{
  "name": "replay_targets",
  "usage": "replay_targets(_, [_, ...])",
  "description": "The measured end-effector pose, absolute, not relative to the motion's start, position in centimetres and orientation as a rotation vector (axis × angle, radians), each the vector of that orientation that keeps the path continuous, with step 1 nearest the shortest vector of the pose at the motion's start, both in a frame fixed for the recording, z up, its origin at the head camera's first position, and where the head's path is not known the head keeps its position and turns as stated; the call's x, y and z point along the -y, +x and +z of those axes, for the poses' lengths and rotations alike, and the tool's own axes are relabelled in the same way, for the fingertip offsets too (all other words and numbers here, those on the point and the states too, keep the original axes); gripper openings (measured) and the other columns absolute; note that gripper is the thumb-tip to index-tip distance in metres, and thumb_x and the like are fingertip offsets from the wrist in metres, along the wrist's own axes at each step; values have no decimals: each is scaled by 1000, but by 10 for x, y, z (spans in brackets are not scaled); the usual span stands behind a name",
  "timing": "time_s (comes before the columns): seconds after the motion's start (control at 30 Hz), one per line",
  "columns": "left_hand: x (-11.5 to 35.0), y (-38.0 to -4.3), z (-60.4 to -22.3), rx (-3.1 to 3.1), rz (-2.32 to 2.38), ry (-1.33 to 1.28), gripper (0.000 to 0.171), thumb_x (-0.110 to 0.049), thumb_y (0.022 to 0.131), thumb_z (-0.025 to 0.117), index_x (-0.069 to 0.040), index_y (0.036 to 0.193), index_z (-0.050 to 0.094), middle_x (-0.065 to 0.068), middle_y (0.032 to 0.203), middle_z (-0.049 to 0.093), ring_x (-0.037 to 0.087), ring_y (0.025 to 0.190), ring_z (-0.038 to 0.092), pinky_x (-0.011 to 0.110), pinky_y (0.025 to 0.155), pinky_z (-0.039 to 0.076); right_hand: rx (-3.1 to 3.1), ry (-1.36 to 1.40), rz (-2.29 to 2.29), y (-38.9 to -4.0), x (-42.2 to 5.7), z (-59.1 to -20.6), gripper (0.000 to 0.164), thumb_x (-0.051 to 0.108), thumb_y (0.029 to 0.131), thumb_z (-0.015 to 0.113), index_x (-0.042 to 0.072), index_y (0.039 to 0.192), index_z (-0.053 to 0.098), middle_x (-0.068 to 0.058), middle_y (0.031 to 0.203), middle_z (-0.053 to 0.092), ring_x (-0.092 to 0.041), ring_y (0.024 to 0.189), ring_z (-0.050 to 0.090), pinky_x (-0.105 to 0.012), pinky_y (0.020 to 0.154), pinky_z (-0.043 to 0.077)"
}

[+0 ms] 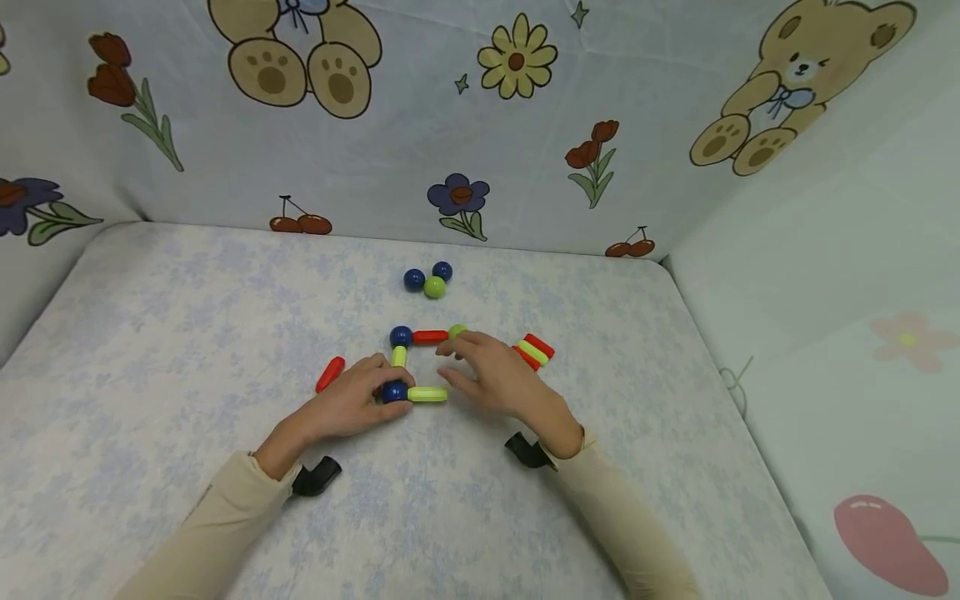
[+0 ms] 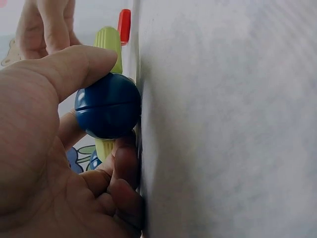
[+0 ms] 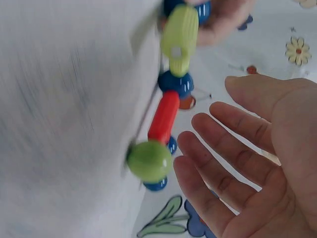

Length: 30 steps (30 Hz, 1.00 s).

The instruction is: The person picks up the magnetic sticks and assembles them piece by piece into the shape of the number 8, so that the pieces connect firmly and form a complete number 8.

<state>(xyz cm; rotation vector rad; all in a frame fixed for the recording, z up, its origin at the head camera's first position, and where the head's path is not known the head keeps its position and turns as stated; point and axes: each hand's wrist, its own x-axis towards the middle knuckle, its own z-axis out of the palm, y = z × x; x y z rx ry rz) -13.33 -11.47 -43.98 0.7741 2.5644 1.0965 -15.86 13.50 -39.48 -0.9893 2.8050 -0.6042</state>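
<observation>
My left hand [image 1: 352, 398] holds a glossy blue ball [image 2: 109, 105] between thumb and fingers, low on the table. Two ribbed yellow-green rods join this ball: one rod [image 1: 427, 394] points right, the other [image 1: 399, 357] runs back to a second blue ball [image 1: 401, 337]. From there a red rod [image 1: 430, 337] leads right to a green ball [image 3: 150, 161], partly hidden by my right hand in the head view. My right hand [image 1: 491, 372] hovers beside the open side of this shape, fingers apart and nothing in them.
Behind the shape lie two loose blue balls [image 1: 414, 280] and a green ball [image 1: 434, 287]. A red rod [image 1: 330, 374] rests left of my left hand. Red and yellow-green rods [image 1: 534, 351] lie side by side at right. A patterned cloth wall [image 1: 405, 150] rises behind the table.
</observation>
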Motion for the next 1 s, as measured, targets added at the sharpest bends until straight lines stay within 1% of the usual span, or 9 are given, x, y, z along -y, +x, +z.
replay_targets(0.13, [115,-134,-440,-2566,1099,759,21,-29,93,72,-19,110,70,1,93,53,15,80,44,28,69,34,-2847,-965,-631,-181,-140,-392,28,25,98,66,9,122,67,-5,116,68,-22,102,66,-37,86,54])
replay_targets(0.4, [116,-133,-439,-2563,1102,738,21,-31,93,72,-19,110,70,2,95,54,15,82,45,28,69,34,-2885,-878,-600,-229,-141,-390,31,24,99,64,8,126,65,-7,124,66,-23,104,66,-37,87,55])
replay_targets(0.5, [116,-133,-440,-2563,1103,744,22,-31,93,72,-19,111,70,2,96,54,14,82,45,28,70,35,-2868,-873,-560,-243,-137,-389,33,23,100,63,9,130,63,-8,128,64,-25,104,66,-37,87,54])
replay_targets(0.6, [116,-134,-441,-2560,1100,750,22,-31,93,72,-19,111,69,2,96,54,15,82,44,28,70,34,-2844,-864,-531,-253,-131,-390,37,22,100,62,9,135,59,-10,134,59,-26,106,65,-37,87,55])
replay_targets(0.8, [116,-135,-440,-2557,1092,742,23,-31,93,72,-19,112,69,2,97,54,15,83,45,29,70,34,-2802,-877,-481,-267,-119,-391,44,19,102,59,12,144,51,-12,145,47,-23,106,63,-35,89,54])
replay_targets(0.9, [116,-135,-440,-2557,1090,738,23,-31,93,72,-19,112,69,2,98,54,15,84,46,29,70,35,-2768,-898,-475,-271,-114,-393,45,16,102,58,11,146,49,-14,149,43,-24,108,63,-36,92,52])
replay_targets(1.0, [115,-135,-441,-2555,1089,733,23,-31,93,72,-20,112,69,2,99,54,15,85,46,29,71,35,-2733,-897,-471,-275,-111,-397,43,15,103,56,12,145,51,-14,152,40,-25,109,62,-36,94,52])
